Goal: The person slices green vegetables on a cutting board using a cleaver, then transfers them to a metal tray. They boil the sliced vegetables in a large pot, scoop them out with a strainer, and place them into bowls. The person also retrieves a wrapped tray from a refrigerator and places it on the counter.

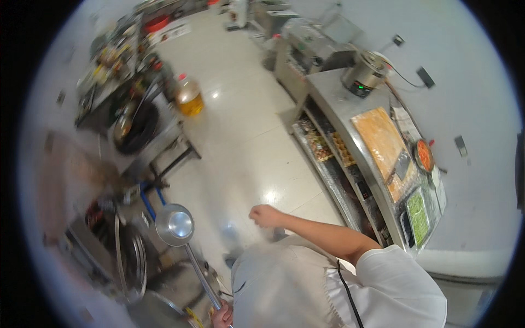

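Note:
My left hand (223, 315), low at the left of my apron, is wrapped round the metal handle of a large ladle (175, 224). The ladle's round bowl stands out ahead of that hand, beside a blue frame (148, 200) and near the stove equipment. My right hand (264, 216) is in front of my body above the tiled floor, its fingers curled in a loose fist with nothing seen in it.
At the right, a steel counter (357, 141) bears a wooden board (379, 139) with a cleaver (400, 164), a bowl of orange food (424, 155) and a tray of green shreds (418, 215). Left are a blackened wok (143, 131), an oil bottle (189, 98) and a large pot (135, 258).

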`<state>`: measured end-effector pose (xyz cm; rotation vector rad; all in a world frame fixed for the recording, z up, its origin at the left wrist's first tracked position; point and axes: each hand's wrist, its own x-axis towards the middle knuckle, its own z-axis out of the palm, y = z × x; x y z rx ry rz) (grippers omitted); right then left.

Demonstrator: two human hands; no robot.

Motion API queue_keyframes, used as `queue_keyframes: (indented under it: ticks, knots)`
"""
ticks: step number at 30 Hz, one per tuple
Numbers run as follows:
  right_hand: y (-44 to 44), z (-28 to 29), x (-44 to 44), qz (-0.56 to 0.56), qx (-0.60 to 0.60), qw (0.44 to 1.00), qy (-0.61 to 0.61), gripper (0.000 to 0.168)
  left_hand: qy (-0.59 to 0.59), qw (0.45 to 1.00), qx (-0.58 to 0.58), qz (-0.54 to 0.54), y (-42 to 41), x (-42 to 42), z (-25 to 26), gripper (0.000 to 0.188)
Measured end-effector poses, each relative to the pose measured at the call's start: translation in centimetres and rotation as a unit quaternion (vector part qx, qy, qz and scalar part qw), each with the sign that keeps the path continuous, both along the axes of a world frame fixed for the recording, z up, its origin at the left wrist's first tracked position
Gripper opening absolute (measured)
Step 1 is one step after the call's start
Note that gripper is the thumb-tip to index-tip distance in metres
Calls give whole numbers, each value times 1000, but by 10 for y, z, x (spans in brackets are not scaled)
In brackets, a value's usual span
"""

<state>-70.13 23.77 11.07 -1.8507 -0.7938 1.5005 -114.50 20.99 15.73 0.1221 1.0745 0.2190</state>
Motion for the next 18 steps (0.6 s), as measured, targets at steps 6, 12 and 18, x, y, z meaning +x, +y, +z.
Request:
queue_keyframes:
  ticks: [6,12,18]
  knots:
    - [-74,-14,272,-337,43,940,16,26,-35,995,-51,-76,108,162,-22,13]
    - [-172,-1,430,-593,49,804,19,18,-149,975,-116,-115,229,325,-45,16]
    - [-202,-15,586,-677,87,731,-12,18,-132,981,-117,-81,282,532,14,18]
